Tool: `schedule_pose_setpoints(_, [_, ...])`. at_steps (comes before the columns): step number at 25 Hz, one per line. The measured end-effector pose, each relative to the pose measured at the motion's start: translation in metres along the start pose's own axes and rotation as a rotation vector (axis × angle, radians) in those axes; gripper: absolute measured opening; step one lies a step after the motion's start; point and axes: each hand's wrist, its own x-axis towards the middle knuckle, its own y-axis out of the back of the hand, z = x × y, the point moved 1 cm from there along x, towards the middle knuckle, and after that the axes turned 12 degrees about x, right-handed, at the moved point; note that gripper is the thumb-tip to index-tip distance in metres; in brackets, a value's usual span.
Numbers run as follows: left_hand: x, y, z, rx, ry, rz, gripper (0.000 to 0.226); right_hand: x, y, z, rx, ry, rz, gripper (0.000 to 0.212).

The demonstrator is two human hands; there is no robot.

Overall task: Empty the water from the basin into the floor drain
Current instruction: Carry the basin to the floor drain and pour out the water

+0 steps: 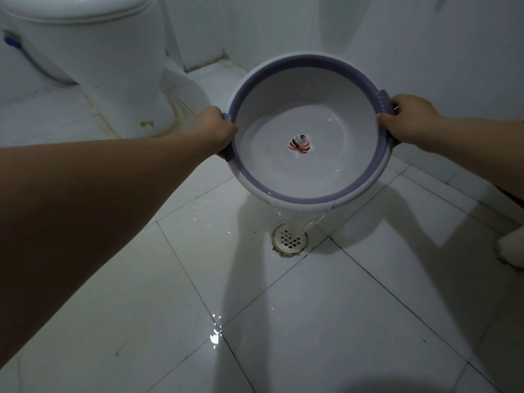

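A round white basin (283,114) with a purple rim and a small striped leaf mark on its bottom is held tilted toward me above the floor. My left hand (212,129) grips its left handle and my right hand (408,120) grips its right handle. Water (297,222) spills over the near rim in a clear sheet and lands on the round white floor drain (289,240), set in the white tiles just below the basin. A shallow pool of water still lies in the basin's lower part.
A white toilet (93,52) stands at the back left, with a hose and blue fitting (11,42) beside it. White tiled walls close off the back and right. The floor tiles (312,321) are wet and glossy. A pale object (511,248) sits at the right edge.
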Motion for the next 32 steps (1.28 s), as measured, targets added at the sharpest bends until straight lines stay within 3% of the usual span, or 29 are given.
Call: schedule_pose_setpoints(32, [-0.017, 0.002, 0.000, -0.037, -0.012, -0.039, 0.025, -0.003, -0.005, 0.003, -0.008, 0.005, -0.012, 0.029])
